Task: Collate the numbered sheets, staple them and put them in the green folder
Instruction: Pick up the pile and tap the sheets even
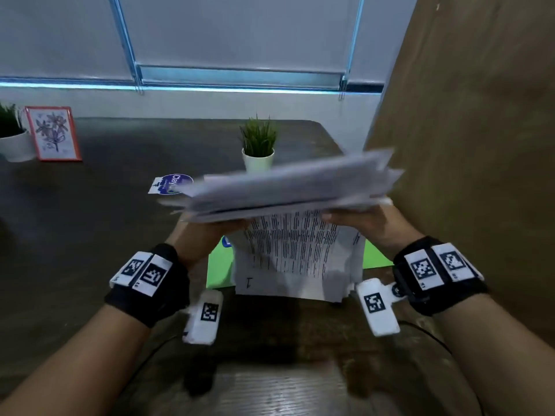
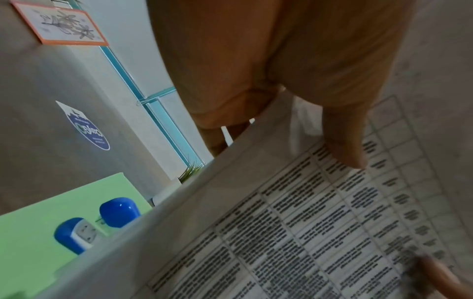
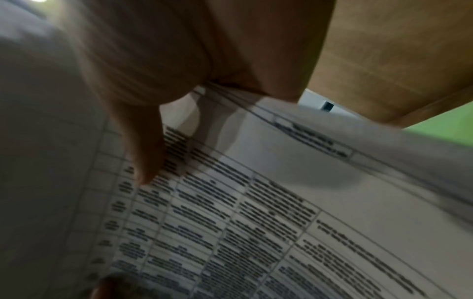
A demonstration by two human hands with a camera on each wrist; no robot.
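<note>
Left hand [image 1: 210, 228]: gripped the sheets [image 1: 288, 187] at centre frame, thumb on print.
Right hand [image 1: 360, 220]: clamped the opposite edge.
Green folder [image 1: 220, 265]: lower centre, beneath, stapler [image 2: 97, 224] on it.
Risk: ragged edges; a loose page could slip out.

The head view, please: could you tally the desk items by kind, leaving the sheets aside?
Potted plants: 2
Framed flower picture: 1
Green folder: 1
Round blue sticker: 1
Blue stapler, clearer in the left wrist view: 1
Total: 6
</note>
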